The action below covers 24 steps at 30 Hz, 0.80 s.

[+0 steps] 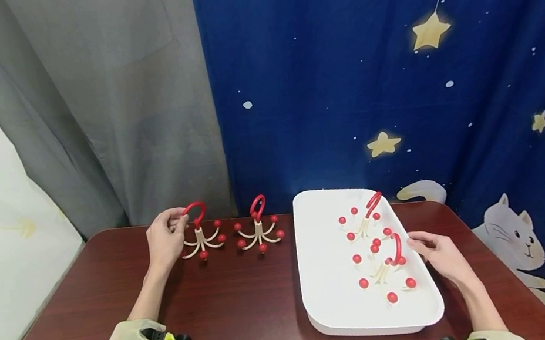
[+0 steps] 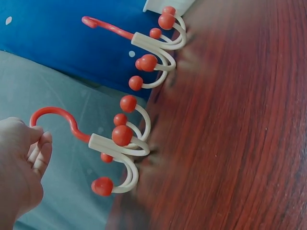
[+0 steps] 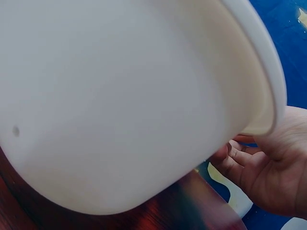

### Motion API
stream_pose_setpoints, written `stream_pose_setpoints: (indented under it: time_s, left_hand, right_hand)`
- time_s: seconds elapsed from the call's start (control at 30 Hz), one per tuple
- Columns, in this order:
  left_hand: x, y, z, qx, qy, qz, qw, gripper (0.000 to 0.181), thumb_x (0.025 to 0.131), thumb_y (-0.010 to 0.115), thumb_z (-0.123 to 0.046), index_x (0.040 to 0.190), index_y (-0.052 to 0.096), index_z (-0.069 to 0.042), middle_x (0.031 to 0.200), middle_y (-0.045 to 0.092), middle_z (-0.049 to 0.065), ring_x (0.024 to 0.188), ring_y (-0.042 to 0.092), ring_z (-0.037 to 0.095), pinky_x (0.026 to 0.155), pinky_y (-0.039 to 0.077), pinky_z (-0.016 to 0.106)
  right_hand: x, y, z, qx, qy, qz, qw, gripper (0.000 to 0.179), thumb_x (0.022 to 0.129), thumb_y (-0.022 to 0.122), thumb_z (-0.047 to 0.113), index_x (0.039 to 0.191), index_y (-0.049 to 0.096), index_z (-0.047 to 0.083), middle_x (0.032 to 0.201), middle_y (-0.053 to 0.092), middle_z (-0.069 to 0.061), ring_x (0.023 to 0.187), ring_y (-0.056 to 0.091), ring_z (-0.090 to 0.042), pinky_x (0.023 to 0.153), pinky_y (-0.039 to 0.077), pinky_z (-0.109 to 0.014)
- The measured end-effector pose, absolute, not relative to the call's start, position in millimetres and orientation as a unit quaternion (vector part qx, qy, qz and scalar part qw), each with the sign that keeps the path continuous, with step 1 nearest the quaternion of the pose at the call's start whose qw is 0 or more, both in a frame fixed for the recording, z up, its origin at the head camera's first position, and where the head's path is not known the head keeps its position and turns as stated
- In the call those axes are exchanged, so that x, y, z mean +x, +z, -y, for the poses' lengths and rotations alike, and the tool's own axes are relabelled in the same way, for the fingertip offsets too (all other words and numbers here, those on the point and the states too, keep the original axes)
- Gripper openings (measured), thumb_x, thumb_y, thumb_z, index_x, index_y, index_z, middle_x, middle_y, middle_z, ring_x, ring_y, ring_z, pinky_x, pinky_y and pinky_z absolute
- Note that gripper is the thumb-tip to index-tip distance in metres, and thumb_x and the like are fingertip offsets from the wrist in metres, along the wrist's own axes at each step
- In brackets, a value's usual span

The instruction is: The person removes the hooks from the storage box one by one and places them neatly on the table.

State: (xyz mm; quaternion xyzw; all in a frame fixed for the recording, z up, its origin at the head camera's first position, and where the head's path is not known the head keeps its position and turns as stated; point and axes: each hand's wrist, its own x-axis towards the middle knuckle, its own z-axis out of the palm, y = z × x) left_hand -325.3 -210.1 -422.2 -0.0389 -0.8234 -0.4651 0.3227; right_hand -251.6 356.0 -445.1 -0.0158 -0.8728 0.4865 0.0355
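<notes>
My left hand (image 1: 167, 240) pinches the red hook at the top of a multi-prong hanger (image 1: 201, 239), with cream prongs ending in red balls. In the left wrist view thumb and fingertips of the left hand (image 2: 24, 163) meet at the tip of this red hook (image 2: 53, 110); the prongs stand on the table. A matching hanger (image 1: 259, 233) stands upright just right of it. My right hand (image 1: 444, 256) grips the right rim of a white tray (image 1: 322, 281). Inside the tray lie two more such hangers, a far one (image 1: 364, 227) and a near one (image 1: 382, 272), both tilted.
The dark red-brown wooden table (image 1: 242, 317) carries everything. Behind it hang a grey curtain (image 1: 153, 123) and a blue curtain (image 1: 304, 99) with stars, close to the table's back edge. The tray's outer surface (image 3: 120, 105) fills most of the right wrist view.
</notes>
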Motion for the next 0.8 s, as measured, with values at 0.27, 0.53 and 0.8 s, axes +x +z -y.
stream_pose_setpoints:
  time_s: [0.27,0.53,0.8]
  left_hand:
    - [-322.8,-421.8,211.0,-0.038,-0.467,0.823,0.321,0.015,0.095,0.067,0.001,0.108,0.071,0.006,0.095,0.07,0.019,0.077,0.069,0.019,0.062,0.044,0.005]
    - [-317.5,-419.2,212.8,-0.02,-0.486,0.806,0.337,0.02,0.096,0.068,-0.004,0.114,0.071,0.004,0.099,0.07,0.016,0.077,0.055,-0.003,0.065,0.041,0.006]
    - [-311.5,-412.9,212.3,-0.011,-0.507,0.787,0.351,0.018,0.096,0.068,-0.008,0.112,0.072,0.001,0.098,0.069,0.014,0.076,0.056,-0.003,0.066,0.042,0.009]
  right_hand:
    - [-250.2,-443.4,-355.4,-0.022,0.485,0.874,0.03,0.045,0.105,0.058,0.021,0.138,0.052,-0.01,0.118,0.067,-0.026,0.084,0.067,-0.019,0.072,0.055,-0.026]
    - [-250.8,-443.8,-355.5,-0.018,0.484,0.874,0.035,0.044,0.105,0.057,0.019,0.137,0.053,-0.01,0.117,0.067,-0.027,0.083,0.067,-0.018,0.071,0.055,-0.026]
    - [-250.6,-444.7,-355.3,-0.02,0.481,0.876,0.034,0.045,0.105,0.058,0.02,0.137,0.053,-0.01,0.117,0.067,-0.027,0.083,0.067,-0.019,0.071,0.055,-0.025]
